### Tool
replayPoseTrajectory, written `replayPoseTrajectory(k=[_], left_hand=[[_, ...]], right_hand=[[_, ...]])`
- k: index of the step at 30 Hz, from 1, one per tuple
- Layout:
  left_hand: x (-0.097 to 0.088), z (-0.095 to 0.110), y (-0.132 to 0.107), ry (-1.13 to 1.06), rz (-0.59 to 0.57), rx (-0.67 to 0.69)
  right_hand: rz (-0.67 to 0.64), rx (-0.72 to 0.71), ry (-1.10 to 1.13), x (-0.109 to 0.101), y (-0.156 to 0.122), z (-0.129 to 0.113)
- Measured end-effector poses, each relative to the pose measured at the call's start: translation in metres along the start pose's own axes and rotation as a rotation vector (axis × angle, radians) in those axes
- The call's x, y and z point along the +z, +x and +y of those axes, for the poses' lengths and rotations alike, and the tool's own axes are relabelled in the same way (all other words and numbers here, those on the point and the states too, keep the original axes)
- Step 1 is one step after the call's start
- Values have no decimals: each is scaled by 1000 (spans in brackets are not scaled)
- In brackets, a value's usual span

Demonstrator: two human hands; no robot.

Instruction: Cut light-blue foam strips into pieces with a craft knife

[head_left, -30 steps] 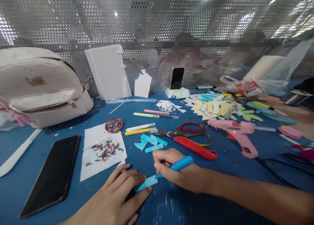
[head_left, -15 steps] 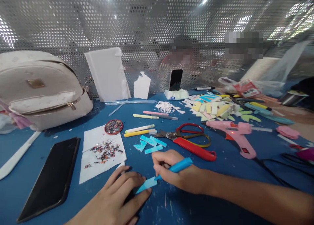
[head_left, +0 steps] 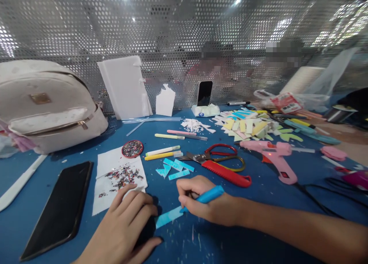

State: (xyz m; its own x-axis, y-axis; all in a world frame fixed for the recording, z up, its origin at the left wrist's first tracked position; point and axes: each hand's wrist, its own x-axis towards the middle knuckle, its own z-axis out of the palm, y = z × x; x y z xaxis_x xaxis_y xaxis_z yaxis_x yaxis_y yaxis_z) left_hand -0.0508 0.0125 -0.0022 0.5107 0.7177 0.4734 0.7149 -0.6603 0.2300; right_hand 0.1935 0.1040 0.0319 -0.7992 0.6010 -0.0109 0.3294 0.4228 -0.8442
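Note:
In my right hand [head_left: 205,202] is a blue marker [head_left: 211,195], held like a pen, its tip at the right end of a small blue strip [head_left: 169,216]. The strip lies flat on the table, coloured light blue. My left hand [head_left: 129,218] rests just left of the strip, thumb and fingers apart; its fingertips are beside the strip's left end, and I cannot tell whether they touch it. Beyond my right hand lie several blue-coloured pieces [head_left: 178,165]. Red-handled scissors [head_left: 225,158] and a red utility knife [head_left: 227,174] lie farther right.
A pink glue gun [head_left: 270,150] with a cord lies right. Left are a black phone [head_left: 59,210], a white sheet [head_left: 106,202] with beads, and a backpack [head_left: 48,110]. Several markers [head_left: 162,152] lie mid-table; cut strips [head_left: 247,126] are heaped behind. A phone [head_left: 205,93] leans against perforated metal.
My left hand has drawn back to the left, its thumb and fingers coming off the strip and uncovering its left end. The right hand with the marker has barely moved.

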Motion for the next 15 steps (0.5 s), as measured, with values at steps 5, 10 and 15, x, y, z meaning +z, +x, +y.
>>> replayPoseTrajectory(k=[5, 10, 15], left_hand=[[-5, 4, 2, 33, -114, -69], [-7, 4, 4, 8, -114, -74], [-7, 5, 5, 5, -84, -55]], right_hand=[[-7, -16, 17, 2, -1, 1], [-30, -35, 114, 1, -2, -4], [-38, -28, 187, 0, -3, -1]])
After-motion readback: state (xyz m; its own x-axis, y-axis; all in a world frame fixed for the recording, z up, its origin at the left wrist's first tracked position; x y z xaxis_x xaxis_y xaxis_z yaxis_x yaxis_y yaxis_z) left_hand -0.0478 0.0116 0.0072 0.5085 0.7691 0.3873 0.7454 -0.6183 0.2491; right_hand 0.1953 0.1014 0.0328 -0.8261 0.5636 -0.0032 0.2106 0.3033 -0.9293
